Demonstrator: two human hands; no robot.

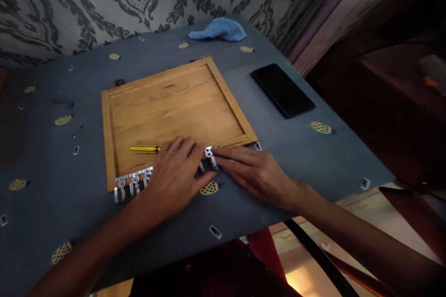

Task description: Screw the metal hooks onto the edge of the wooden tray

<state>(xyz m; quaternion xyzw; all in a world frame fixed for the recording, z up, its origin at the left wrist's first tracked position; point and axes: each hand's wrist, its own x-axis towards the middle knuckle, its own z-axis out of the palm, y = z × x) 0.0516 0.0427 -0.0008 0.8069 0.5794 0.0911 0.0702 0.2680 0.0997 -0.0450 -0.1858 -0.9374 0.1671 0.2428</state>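
Note:
A metal rail of hooks (136, 178) lies along the near edge of a framed wooden panel (167, 106), its several hooks hanging over that edge. My left hand (176, 174) rests across the rail's middle, fingers bent on the panel side and thumb on the near side, hiding part of it. With fingers together, my right hand (259, 171) grips the rail's right end beside the last hook (209, 152); anything small between its fingertips is hidden. A yellow-and-black screwdriver handle (143, 149) lies on the panel, its other end behind my left fingers.
A black phone (283, 90) lies right of the panel on the patterned blue-grey tablecloth (292, 153). Farther back sits a crumpled blue cloth (219, 30). Small dark fittings (119, 82) show at the panel's far edge. Tiny pieces (74, 136) lie to its left.

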